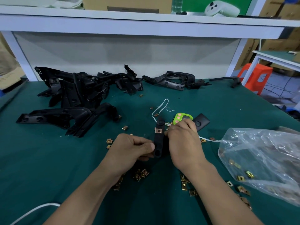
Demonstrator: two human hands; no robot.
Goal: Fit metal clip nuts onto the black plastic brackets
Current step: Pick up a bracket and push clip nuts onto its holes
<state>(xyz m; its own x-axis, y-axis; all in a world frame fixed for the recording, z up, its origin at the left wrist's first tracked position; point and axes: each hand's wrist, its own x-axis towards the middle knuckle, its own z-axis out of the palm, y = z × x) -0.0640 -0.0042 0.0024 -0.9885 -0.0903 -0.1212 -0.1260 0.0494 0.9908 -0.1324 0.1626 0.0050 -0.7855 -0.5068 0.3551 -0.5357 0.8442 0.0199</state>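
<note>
You hold a black bracket (158, 140) between your two hands, with a clip nut (158, 131) seated on its upper half.
Your left hand (129, 148) pinches the bracket's lower end with the thumb on top. Your right hand (181, 140) curls against its right edge beside the nut, but the fingertips are hidden, so its grip cannot be told. Loose clip nuts (141, 173) lie under your wrists, a clear bag (263, 159) sits right of your right hand, and the bracket pile (78, 95) lies beyond your left.
</note>
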